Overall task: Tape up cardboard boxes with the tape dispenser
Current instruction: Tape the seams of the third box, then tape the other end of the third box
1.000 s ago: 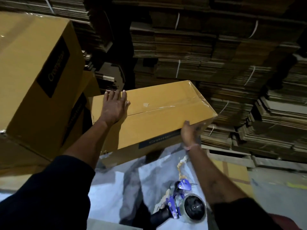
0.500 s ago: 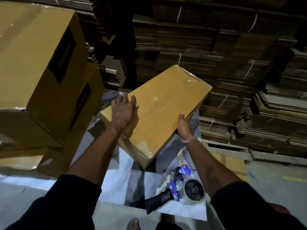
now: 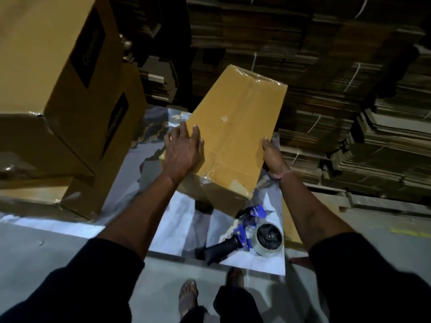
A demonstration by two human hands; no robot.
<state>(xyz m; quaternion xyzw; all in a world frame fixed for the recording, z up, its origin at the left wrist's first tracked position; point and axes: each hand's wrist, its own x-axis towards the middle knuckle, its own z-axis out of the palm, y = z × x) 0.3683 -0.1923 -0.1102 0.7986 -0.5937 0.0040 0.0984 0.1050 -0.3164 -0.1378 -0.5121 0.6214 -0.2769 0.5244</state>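
A long brown cardboard box [image 3: 235,141] with clear tape along its top seam is tilted, its near corner low over the white sheet [image 3: 177,217]. My left hand [image 3: 184,151] presses flat on the box's near left edge, fingers fairly straight. At the near right edge, my right hand [image 3: 271,157] grips the box, thumb on top and fingers hidden beneath. The blue tape dispenser [image 3: 247,238] with a black handle and a clear tape roll lies on the sheet just below the box, touched by neither hand.
Two large taped boxes [image 3: 70,89] are stacked at the left on the sheet. Bundles of flat cardboard [image 3: 338,89] fill the back and right. My feet [image 3: 210,287] stand on the grey floor at the sheet's near edge.
The box has swung from lying crosswise to pointing away from me and has come lower toward the sheet. Both hands stayed on it. The dispenser has not moved.
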